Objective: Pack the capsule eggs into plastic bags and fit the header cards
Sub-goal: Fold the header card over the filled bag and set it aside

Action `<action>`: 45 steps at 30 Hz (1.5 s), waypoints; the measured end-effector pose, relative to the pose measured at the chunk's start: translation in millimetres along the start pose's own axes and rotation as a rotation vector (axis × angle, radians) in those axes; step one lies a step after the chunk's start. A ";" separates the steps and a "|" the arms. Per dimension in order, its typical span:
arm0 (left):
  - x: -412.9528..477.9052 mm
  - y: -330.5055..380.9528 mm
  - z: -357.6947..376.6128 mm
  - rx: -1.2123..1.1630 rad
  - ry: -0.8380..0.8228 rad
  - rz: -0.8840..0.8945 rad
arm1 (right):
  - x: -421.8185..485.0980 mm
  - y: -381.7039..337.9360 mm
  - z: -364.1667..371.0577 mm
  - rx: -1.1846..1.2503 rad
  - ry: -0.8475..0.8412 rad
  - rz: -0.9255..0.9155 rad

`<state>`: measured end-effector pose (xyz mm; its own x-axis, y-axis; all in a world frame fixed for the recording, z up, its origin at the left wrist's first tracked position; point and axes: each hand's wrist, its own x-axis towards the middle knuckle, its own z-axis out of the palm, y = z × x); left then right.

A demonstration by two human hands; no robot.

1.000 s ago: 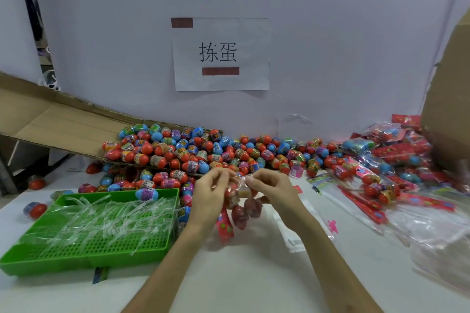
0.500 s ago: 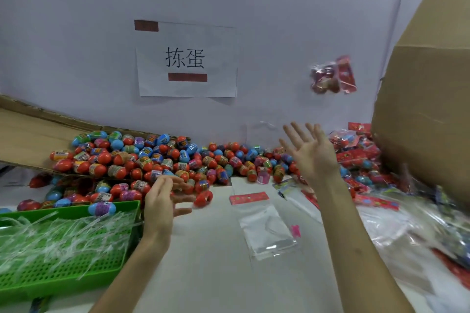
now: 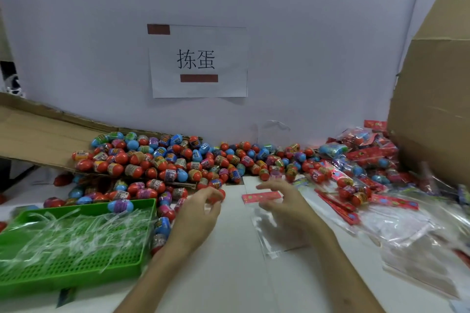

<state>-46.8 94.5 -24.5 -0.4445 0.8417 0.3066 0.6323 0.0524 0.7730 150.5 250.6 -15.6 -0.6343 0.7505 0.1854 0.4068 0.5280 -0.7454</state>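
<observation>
A big pile of red, blue and purple capsule eggs (image 3: 178, 160) lies along the wall. On the white table in front of it lies an empty clear plastic bag (image 3: 277, 239) with a red header card (image 3: 262, 197) at its top. My left hand (image 3: 198, 213) is at the near edge of the pile, fingers curled around a red egg (image 3: 220, 195). Just above the upper part of the bag, my right hand (image 3: 284, 201) hovers with loosely spread fingers and holds nothing.
A green perforated tray (image 3: 76, 269) with clear plastic strips sits at the left. Packed bags of eggs (image 3: 356, 157), loose red cards and empty bags cover the right side. A tall cardboard box (image 3: 432, 114) stands at the right, a cardboard flap (image 3: 38, 134) at the left.
The filled bag that both hands held flew off to the right. My right hand has dropped from the air to the empty bag. My left hand reached forward onto a red egg.
</observation>
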 end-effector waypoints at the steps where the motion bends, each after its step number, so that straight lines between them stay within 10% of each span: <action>1: -0.4 -0.7 0.0 0.047 -0.051 0.005 | 0.5 1.7 2.5 -0.133 -0.069 -0.016; 13: -6.0 -2.5 6.8 0.282 -0.326 0.111 | 9.2 3.3 19.7 -0.126 0.107 -0.043; 28: -1.9 2.0 4.0 -0.255 -0.207 -0.043 | -4.4 -40.2 47.2 -0.051 0.288 -0.394; 45: 3.2 2.0 -20.3 -0.626 0.607 -0.080 | 39.4 -47.2 49.6 -0.085 0.197 -0.081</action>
<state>-59.9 86.4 -10.7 -0.8463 0.4075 0.3431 0.1991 -0.3554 0.9132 73.8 235.5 -4.9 -0.5301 0.7631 0.3698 0.4189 0.6148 -0.6683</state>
